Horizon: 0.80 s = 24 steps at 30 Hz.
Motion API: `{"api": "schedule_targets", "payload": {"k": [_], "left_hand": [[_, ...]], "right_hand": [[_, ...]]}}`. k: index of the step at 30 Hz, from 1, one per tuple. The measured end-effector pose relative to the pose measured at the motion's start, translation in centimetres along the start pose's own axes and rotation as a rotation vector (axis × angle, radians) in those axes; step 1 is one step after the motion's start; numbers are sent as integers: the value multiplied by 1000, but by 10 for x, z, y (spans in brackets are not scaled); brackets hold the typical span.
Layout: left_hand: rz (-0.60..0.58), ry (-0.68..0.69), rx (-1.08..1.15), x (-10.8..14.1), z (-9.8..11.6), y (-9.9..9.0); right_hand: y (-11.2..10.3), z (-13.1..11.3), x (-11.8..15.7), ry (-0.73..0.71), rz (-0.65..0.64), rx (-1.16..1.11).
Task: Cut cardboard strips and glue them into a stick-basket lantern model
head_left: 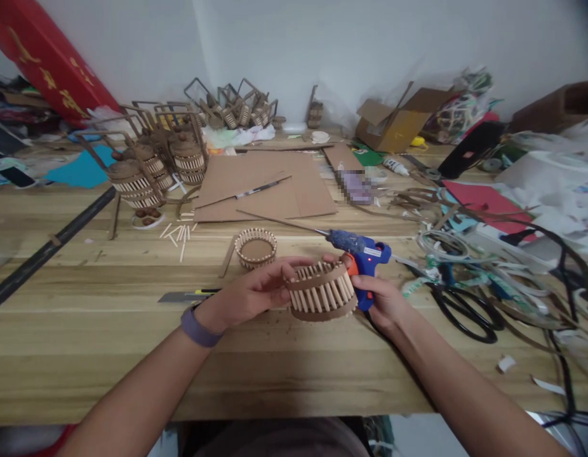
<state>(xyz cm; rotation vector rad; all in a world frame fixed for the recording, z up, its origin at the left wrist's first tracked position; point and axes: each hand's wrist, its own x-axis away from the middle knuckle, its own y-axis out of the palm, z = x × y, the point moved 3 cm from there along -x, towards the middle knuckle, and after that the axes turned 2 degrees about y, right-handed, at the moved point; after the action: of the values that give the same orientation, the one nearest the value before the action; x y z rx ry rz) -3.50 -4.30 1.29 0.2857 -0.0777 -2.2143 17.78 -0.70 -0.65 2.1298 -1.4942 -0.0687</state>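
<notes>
Well, my left hand is clamped on the left side of a round openwork ring of pale wooden sticks and brown bands, thumb at its outer wall. The ring sits between my hands, tipped slightly, its long axis running left to right. My right hand wraps the handle of a blue plastic glue gun with an orange trigger, just beside the ring's right end; whether those fingertips touch the ring I cannot tell. The gun's barrel lies beyond the far rim and points leftward and away, so its nozzle is past the ring. Farther off stands a second stick-and-band ring, then a flat brown cardboard sheet
</notes>
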Motion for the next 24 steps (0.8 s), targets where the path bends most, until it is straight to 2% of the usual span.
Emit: {"api": "schedule_targets", "payload": {"k": [5, 10, 17, 24], "left_hand": [[14, -87, 286, 0, -5, 9], [36, -200, 377, 0, -14, 10], [104, -160, 53, -3, -21, 2], [80, -162, -254, -6, -9, 8]], "right_hand": [[0, 2, 1, -53, -14, 38], [0, 4, 4, -40, -83, -30], [2, -10, 11, -47, -83, 23], [11, -7, 16, 18, -132, 320]]}}
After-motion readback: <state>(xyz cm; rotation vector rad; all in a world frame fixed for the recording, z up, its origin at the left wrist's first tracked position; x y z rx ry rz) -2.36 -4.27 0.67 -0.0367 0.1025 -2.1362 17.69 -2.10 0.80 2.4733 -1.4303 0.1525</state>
